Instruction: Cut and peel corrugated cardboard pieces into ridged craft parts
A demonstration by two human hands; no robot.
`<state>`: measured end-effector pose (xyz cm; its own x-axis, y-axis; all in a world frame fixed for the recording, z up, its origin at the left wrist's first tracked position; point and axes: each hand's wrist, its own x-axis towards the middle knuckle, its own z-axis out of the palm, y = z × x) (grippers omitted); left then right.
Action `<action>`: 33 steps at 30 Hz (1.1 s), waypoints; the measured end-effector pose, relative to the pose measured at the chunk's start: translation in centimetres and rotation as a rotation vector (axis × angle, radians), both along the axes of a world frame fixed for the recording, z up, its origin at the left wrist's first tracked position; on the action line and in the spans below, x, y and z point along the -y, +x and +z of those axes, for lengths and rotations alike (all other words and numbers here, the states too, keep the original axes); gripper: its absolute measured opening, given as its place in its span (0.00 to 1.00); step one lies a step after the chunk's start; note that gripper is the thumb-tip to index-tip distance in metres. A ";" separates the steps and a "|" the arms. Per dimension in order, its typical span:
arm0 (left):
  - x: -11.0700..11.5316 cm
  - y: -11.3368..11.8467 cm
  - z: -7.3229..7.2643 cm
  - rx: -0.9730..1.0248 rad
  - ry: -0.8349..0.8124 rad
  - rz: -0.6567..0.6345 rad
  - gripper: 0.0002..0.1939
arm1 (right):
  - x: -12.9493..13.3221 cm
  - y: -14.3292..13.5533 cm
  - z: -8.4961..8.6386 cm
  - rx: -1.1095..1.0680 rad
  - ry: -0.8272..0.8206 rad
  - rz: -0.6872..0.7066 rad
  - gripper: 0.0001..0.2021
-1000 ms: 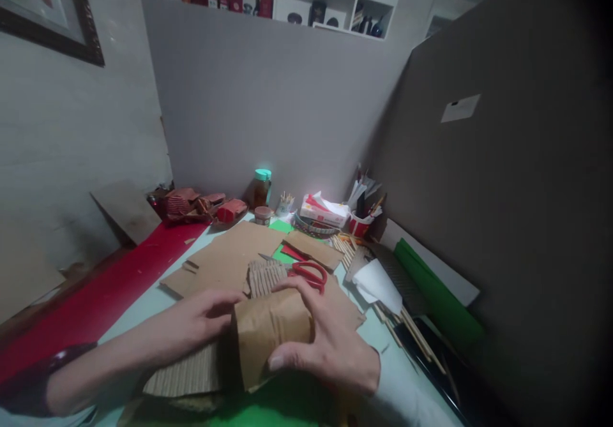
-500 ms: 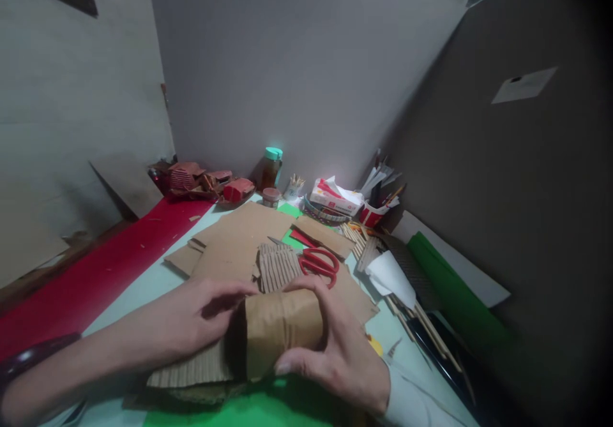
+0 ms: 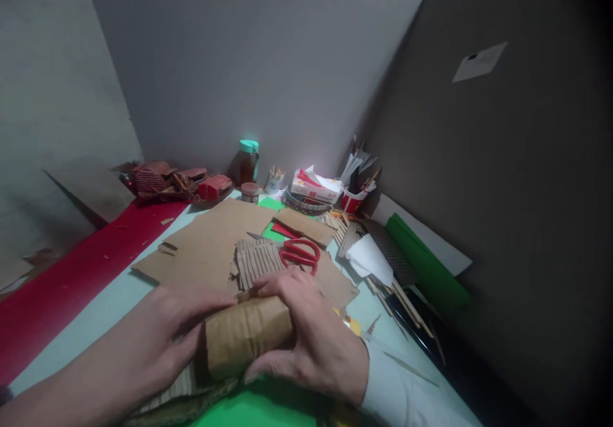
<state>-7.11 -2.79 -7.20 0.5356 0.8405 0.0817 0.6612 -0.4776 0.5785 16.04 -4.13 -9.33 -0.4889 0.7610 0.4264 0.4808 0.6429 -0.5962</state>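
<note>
A curved piece of brown cardboard (image 3: 249, 334), bent into a roll, lies between my two hands. My right hand (image 3: 311, 337) wraps its right end, thumb in front and fingers over the top. My left hand (image 3: 172, 331) grips the left end, its fingertips partly hidden behind the roll. Under my left hand shows corrugated cardboard (image 3: 179, 385), its ridges bare. Just beyond the roll lie a ridged cardboard piece (image 3: 258, 262) and red-handled scissors (image 3: 301, 254). A green sheet (image 3: 268, 404) sits below my hands.
Flat cardboard sheets (image 3: 201, 242) cover the table's middle. At the back stand a bottle with a teal lid (image 3: 248, 162), a toothpick holder (image 3: 274, 181), a tissue box (image 3: 316, 189) and a red-white cup (image 3: 353, 201). Wooden sticks (image 3: 414, 309) lie on the right, beside a grey partition (image 3: 502, 178).
The camera view has swung to the right, so the scene sits further left. Both hands stay on the cardboard roll, and my left hand covers more of the corrugated piece.
</note>
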 end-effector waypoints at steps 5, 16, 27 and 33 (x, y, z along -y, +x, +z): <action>0.7 0.4 -0.2 0.018 0.029 -0.024 0.14 | 0.5 0.1 1.0 -0.006 -0.101 0.000 0.39; 0.7 -0.2 -1.6 0.049 0.109 0.005 0.18 | 0.2 0.2 0.7 -0.056 -0.054 -0.031 0.33; 1.4 -0.2 -1.1 -0.156 0.163 0.082 0.19 | -0.5 1.0 2.1 0.101 -0.018 -0.007 0.35; 3.2 -1.1 -2.5 -0.216 0.251 0.149 0.16 | 0.0 0.5 2.7 0.035 -0.046 0.032 0.27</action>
<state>-8.18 -6.02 -9.72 0.4359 0.8789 0.1937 0.8285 -0.4759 0.2952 16.57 -4.16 -6.62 -0.5272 0.7632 0.3737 0.4817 0.6307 -0.6084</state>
